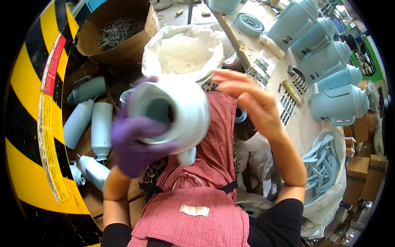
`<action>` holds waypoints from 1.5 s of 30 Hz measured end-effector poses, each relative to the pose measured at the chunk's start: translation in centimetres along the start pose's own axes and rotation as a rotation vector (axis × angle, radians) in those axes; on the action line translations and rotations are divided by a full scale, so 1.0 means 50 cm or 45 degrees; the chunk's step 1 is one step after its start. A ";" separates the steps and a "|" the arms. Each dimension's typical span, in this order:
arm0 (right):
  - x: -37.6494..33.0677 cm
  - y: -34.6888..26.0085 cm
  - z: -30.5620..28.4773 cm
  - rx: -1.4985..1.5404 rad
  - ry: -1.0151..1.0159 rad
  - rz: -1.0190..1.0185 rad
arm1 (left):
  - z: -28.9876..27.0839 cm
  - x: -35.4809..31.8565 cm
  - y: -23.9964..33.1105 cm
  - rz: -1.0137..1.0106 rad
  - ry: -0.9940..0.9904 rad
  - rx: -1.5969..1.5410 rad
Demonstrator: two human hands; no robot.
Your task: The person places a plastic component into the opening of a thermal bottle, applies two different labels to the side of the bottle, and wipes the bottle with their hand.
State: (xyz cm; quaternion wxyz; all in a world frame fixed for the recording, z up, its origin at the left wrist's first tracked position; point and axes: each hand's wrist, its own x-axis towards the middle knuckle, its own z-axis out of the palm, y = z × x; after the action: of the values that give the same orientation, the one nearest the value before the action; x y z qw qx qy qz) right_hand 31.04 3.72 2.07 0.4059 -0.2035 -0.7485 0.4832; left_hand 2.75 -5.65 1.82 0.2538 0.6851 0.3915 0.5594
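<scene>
My left hand [133,144], in a purple glove, grips a pale blue jug body [191,109] by its rim. The jug is tilted so that its dark round opening faces me, and a short handle end sticks out at its lower side. Motion blurs both the jug and the glove. To the right of the jug, my bare right hand [259,103] hangs in the air with its fingers stretched out and apart. Nothing is in it, and a gap shows between its palm and the jug.
Several blue jugs [327,61] stand along the right-hand table [302,136], near a round lid [249,24]. A bag of blue strips [323,164] is below. Ahead is a white-lined sack [183,51]; left are a carton of metal pins [121,35] and blue bottle-shaped parts [101,127].
</scene>
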 end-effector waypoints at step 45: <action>-0.260 0.057 0.074 0.483 0.370 1.155 | 0.141 -0.347 -0.165 0.167 -0.424 0.503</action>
State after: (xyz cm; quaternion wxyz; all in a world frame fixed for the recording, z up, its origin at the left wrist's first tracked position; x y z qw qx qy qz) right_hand 35.44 -6.13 -6.54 0.2851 -0.4956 -0.4198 0.7049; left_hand 6.29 -14.59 -16.27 0.1395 0.8279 0.4007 0.3669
